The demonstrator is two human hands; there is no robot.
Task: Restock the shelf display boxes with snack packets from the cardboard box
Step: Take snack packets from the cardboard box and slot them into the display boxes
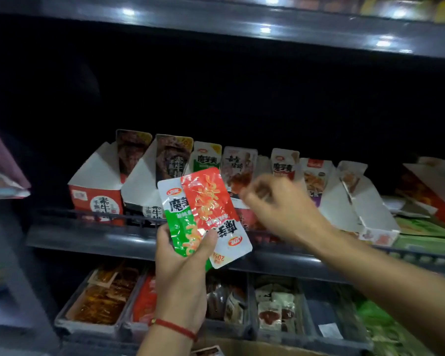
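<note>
My left hand (181, 273) grips two snack packets fanned out in front of the shelf: a green-and-white packet (174, 214) behind and a red-and-white packet (212, 209) turned upside down in front. My right hand (278, 204) is blurred, with fingers curled, just right of the red packet and in front of the display boxes. I cannot see anything between its fingers. A row of white and red display boxes (95, 186) holding upright packets runs along the middle shelf. A corner of the cardboard box (242, 349) shows at the bottom edge.
A wire rail (93, 215) fronts the middle shelf. Below it, clear plastic bins (98, 301) hold more snack packets. An opened, tipped display box (360, 201) leans at the right. The upper shelf edge (242, 24) overhangs a dark gap above the boxes.
</note>
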